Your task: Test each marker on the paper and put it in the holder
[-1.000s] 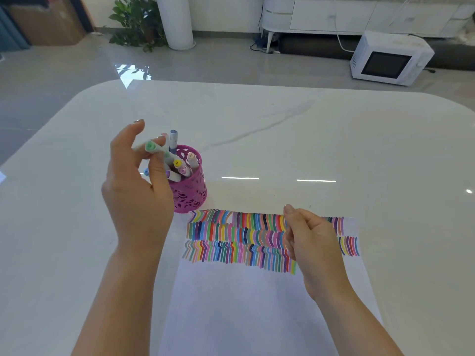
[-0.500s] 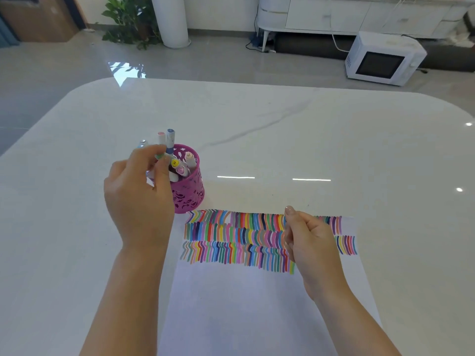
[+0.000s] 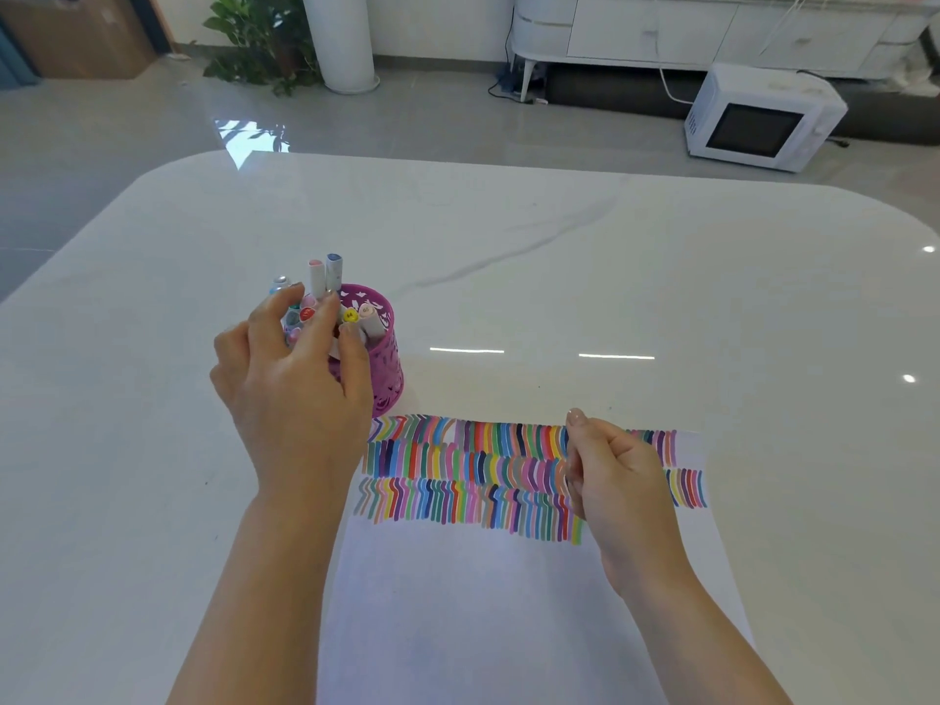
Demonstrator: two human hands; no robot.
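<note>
Many capped markers (image 3: 325, 277), purple holder (image 3: 389, 371); left hand (image 3: 290, 394) grips them; right hand (image 3: 620, 480) curled, unclear.

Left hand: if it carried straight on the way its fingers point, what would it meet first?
The markers standing in the purple holder: the left hand points forward into them, fingertips among the caps. Whether they actually touch is unclear.

a white marble-look table (image 3: 610, 277) with grey veins fills the foreground. beyond it, on the glossy grey floor (image 3: 101, 124), a white microwave (image 3: 763, 117) sits before a low white cabinet (image 3: 661, 33). a leafy green plant (image 3: 254, 38) stands beside a white column (image 3: 338, 38).
</note>
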